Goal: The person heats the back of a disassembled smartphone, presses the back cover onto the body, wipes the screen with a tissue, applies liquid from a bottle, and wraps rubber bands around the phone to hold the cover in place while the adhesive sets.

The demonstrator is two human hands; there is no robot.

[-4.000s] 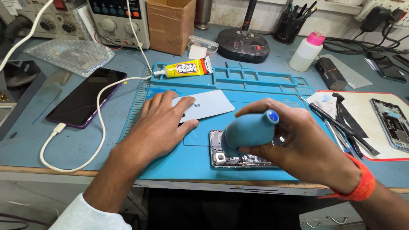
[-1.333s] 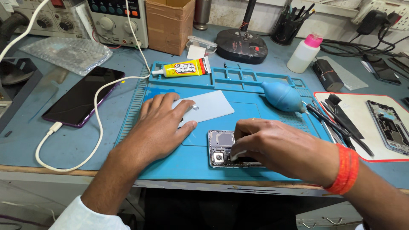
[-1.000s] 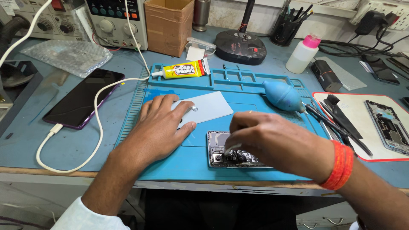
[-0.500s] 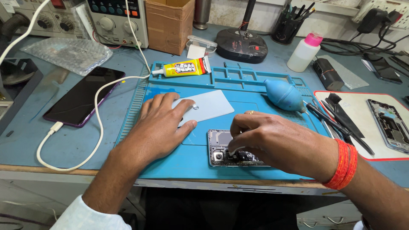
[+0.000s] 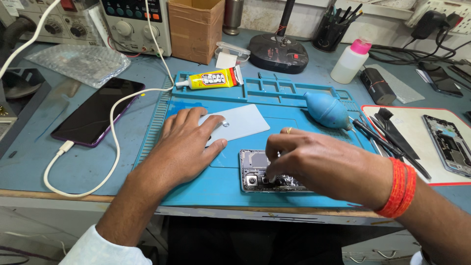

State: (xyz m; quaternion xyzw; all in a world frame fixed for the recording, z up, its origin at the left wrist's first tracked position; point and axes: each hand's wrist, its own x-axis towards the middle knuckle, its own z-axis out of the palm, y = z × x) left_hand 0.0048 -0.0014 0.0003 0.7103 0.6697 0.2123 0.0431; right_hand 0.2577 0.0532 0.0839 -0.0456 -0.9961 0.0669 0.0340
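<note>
Fingers of my right hand (image 5: 324, 164) are bunched and curled down onto the opened phone (image 5: 260, 172), which lies near the front edge of the blue mat (image 5: 196, 191); the tips press at its middle, but I cannot tell whether they pinch anything. Four seconds ago that hand held the blue blower (image 5: 327, 110) over the phone; the blower now lies by the mat's right edge, apart from the hand, as it already did a second ago. Since half a second ago the right hand has barely shifted, and the phone has not moved.

My left hand (image 5: 184, 147) stays flat on the mat, fingers spread and holding nothing, their tips resting on the near corner of the pale card (image 5: 240, 122) at the mat's middle. It has kept that place through all the earlier frames.

At the mat's back edge lies a yellow glue tube (image 5: 213, 78) with a red cap end and dark print, its nozzle pointing left. Behind it, near the table's back edge, stands a brown cardboard box (image 5: 195, 27), open at the top. To the right stands a white bottle (image 5: 349, 61) with a pink cap. On the table's left lies a dark phone (image 5: 95, 113) with a white cable (image 5: 113, 142) plugged in. By the right edge a white tray (image 5: 417, 132) with a red rim carries black tools (image 5: 387, 137) and another opened phone (image 5: 449, 145).
</note>
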